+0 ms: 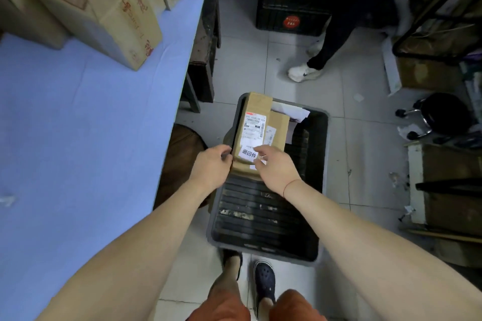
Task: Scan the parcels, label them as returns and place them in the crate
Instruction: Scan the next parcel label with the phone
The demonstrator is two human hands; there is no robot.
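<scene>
A brown cardboard parcel [257, 125] with a white shipping label and a white return sticker lies tilted over the far end of the dark plastic crate [263, 219] on the floor. My left hand [212, 164] grips the parcel's near left corner. My right hand [272, 165] holds its near edge, fingers curled by the return sticker. A second, smaller brown parcel [277, 129] lies just right of it in the crate, with white paper behind. The crate's near half shows its ribbed bottom.
A blue-covered table [86, 138] runs along the left, with cardboard boxes [112, 10] at its far end. Another person's leg and white shoe [303, 71] stand beyond the crate. A black stool [440, 114] and boxes are on the right. My feet are below the crate.
</scene>
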